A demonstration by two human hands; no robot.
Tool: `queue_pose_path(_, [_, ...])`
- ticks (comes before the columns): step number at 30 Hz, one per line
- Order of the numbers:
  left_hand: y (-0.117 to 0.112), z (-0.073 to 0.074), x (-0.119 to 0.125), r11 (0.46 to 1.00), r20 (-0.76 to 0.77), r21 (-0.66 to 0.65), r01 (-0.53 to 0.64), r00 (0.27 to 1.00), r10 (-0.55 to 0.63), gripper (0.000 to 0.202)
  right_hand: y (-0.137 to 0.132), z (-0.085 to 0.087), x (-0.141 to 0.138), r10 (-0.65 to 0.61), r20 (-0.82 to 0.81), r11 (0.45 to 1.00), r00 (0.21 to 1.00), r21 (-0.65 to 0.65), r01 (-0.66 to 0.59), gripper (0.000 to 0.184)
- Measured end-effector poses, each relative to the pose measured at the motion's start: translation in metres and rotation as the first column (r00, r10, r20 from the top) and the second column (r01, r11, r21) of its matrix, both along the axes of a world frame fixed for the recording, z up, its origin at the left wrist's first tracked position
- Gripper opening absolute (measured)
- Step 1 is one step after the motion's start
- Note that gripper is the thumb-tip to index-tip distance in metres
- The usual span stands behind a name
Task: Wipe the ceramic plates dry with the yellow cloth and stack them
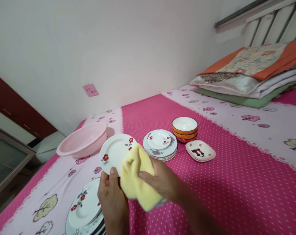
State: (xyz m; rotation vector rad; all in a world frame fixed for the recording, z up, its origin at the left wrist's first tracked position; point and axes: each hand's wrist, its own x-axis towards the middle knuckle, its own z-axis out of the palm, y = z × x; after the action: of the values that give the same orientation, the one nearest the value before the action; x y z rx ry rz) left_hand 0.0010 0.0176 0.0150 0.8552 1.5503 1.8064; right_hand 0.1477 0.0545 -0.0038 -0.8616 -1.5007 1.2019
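My left hand grips the near rim of a white plate with red flowers, thumb on top, and holds it tilted above the bed. A yellow cloth is bunched in my right hand and lies against the plate's right side, covering part of it. Below my left hand sits a stack of larger plates, its top one also red-flowered. Beyond my right hand stands another stack of plates, topped by a small flowered plate.
Orange bowls are stacked behind square cat-printed dishes on the right. A pink basin stands at the left by the wall. Folded bedding and a pillow lie at the far right on the pink dotted bedsheet.
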Motion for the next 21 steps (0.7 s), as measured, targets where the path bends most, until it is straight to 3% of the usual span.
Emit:
queue_pose_path(3, [0.004, -0.007, -0.011, 0.997, -0.100, -0.032, 0.065, 0.993, -0.068, 0.029, 0.010, 0.000, 0.035, -0.122, 0.309, 0.989, 0.943, -0.040, 0.141, 0.035])
queue_pose_path(5, [0.005, -0.010, -0.011, 0.991, -0.175, -0.045, 0.127, 0.976, -0.133, 0.029, 0.013, 0.006, 0.051, -0.268, 0.362, 0.956, 0.893, -0.015, 0.293, 0.034])
queue_pose_path(7, [0.005, -0.011, -0.005, 0.986, -0.227, -0.050, 0.157, 0.960, -0.164, 0.029, 0.012, 0.014, 0.061, -0.351, 0.322, 0.931, 0.879, 0.021, 0.363, 0.034])
queue_pose_path(11, [0.003, -0.011, 0.014, 0.979, -0.319, -0.087, 0.185, 0.926, -0.203, 0.032, 0.009, 0.023, 0.065, -0.389, 0.289, 0.919, 0.875, 0.059, 0.389, 0.035])
queue_pose_path(18, [0.001, -0.015, 0.033, 0.908, -0.368, -0.174, 0.381, 0.830, -0.419, 0.037, 0.020, 0.006, 0.053, -0.544, 0.382, 0.839, 0.747, 0.227, 0.495, 0.031])
queue_pose_path(21, [0.002, -0.019, 0.033, 0.866, -0.311, -0.196, 0.459, 0.809, -0.499, 0.038, 0.018, 0.007, 0.047, -0.486, 0.346, 0.869, 0.802, 0.284, 0.405, 0.031])
